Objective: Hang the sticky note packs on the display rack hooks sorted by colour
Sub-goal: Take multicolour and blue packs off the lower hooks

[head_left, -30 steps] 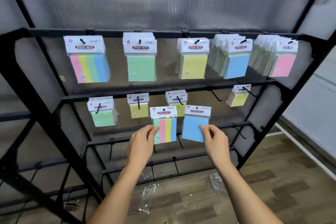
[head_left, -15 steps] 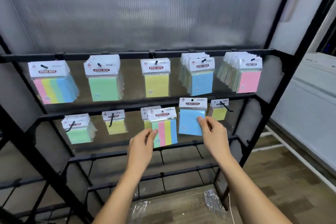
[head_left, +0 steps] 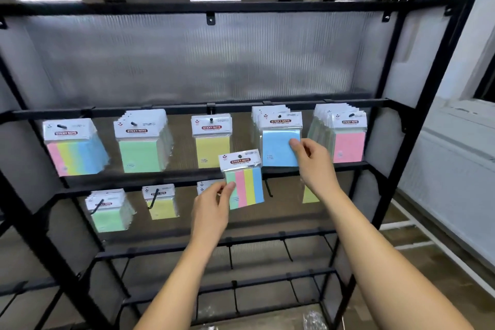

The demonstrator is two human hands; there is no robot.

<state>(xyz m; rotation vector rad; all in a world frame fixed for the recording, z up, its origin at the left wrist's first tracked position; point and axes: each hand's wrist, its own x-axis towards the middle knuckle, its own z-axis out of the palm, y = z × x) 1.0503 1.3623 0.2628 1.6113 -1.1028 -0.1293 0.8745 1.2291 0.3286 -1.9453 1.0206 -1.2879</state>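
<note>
Flanking the blue pack (head_left: 280,148) hang yellow (head_left: 212,152) and pink packs (head_left: 348,146).

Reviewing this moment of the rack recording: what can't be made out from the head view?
- Whether the blue pack in the right hand is threaded on its hook: motion blur.
- Lower-row pack: the right forearm hides its header.
- Lower-row pack: mostly behind the multicolour pack held by the left hand.
- Small print on the headers: too small.
</note>
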